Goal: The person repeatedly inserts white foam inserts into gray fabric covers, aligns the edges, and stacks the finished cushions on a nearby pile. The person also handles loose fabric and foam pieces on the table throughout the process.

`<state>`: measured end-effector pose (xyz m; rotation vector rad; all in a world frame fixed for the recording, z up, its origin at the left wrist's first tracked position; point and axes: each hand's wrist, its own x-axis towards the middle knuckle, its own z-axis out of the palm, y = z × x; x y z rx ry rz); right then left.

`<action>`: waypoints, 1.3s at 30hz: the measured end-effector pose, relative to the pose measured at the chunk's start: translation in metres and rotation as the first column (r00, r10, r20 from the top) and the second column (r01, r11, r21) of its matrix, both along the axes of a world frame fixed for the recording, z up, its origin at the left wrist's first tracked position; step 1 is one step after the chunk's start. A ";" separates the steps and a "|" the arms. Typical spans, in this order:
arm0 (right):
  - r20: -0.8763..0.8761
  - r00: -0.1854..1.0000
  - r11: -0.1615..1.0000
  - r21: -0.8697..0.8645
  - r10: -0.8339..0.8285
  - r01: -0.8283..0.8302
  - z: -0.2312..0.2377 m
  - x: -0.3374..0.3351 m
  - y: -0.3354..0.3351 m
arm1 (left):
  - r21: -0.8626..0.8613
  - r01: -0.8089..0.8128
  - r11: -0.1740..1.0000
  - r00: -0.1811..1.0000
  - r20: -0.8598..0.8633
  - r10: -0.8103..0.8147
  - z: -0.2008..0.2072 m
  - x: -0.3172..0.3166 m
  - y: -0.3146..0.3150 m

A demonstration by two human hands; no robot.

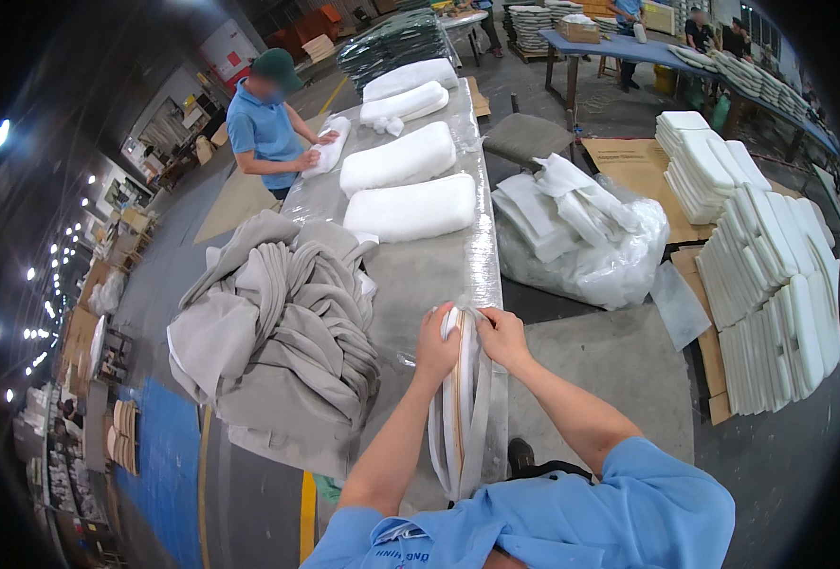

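Observation:
A grey fabric cushion cover (475, 417) stands on edge in front of me at the near end of the table, with a tan zipper-like strip running along its upward side and white padding showing in the gap. At its far end my left hand (436, 346) is closed on the left edge. My right hand (502, 338) pinches the right edge of the same end, fingers bent. Left of it lies a large crumpled heap of grey covers (287, 332). Beyond my hands a white padded cushion (410, 207) lies across the table, with several similar ones behind it.
Across the table's left side, a person in a blue shirt (266, 128) presses on a white cushion (329, 147). To the right sit a plastic bag of white padding (581, 228) and tall stacks of white cushions (771, 294) on cardboard. Plastic film covers the table's right edge (483, 256).

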<state>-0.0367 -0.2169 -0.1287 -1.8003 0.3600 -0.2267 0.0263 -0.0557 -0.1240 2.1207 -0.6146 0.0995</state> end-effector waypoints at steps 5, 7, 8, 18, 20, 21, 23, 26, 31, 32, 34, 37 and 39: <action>0.058 0.992 0.989 -0.081 -0.116 0.121 0.000 0.008 -0.013 | 0.027 0.030 0.999 0.999 -0.031 -0.029 0.007 0.023 -0.038; 0.129 0.987 0.984 -0.136 -0.099 0.116 0.001 0.011 -0.010 | 0.012 0.028 1.000 0.999 0.023 -0.028 0.008 0.027 -0.041; 0.151 0.986 0.981 -0.169 -0.065 0.090 0.004 0.011 -0.005 | 0.004 0.019 1.000 0.998 0.056 -0.019 0.006 0.030 -0.037; 0.186 0.947 0.858 -0.494 0.261 -0.140 0.012 0.004 0.005 | -0.218 -0.132 0.967 0.988 0.054 0.147 -0.008 0.013 -0.032; 0.187 0.932 0.866 -0.460 0.311 -0.197 0.008 0.008 -0.007 | -0.218 -0.139 0.966 0.989 0.012 0.145 -0.010 0.016 -0.035; 0.189 0.917 0.864 -0.444 0.350 -0.238 0.003 0.012 -0.012 | -0.220 -0.156 0.963 0.987 -0.006 0.159 -0.012 0.019 -0.032; -0.017 0.951 0.935 0.189 0.307 -0.299 -0.006 0.026 -0.028 | -0.187 -0.092 0.978 0.996 -0.033 0.087 -0.017 0.028 -0.027; 0.058 0.997 0.932 0.359 0.041 -0.059 -0.009 0.066 -0.054 | -0.395 -0.148 0.906 0.968 -0.247 0.050 -0.017 0.028 -0.033; -0.142 0.907 0.821 0.498 0.397 -0.281 -0.017 0.093 -0.004 | -0.096 -0.549 0.830 0.762 -0.466 0.450 -0.069 -0.063 0.081; -0.135 0.907 0.829 0.475 0.399 -0.294 -0.021 0.095 -0.042 | 0.035 -0.459 0.888 0.722 -0.567 0.396 -0.067 -0.091 0.084; -0.194 0.825 0.791 0.462 0.531 -0.401 -0.022 0.095 -0.055 | 0.291 -0.408 0.865 0.642 -0.582 0.499 -0.074 -0.161 0.131; -0.456 0.543 0.707 0.517 0.705 -0.483 -0.010 0.106 -0.095 | 0.232 -0.523 0.820 0.291 -0.856 0.428 -0.069 -0.224 0.153; -0.466 0.481 0.667 0.460 0.743 -0.586 -0.020 0.111 -0.075 | 0.110 -0.704 0.702 0.154 -0.940 0.303 -0.081 -0.256 0.155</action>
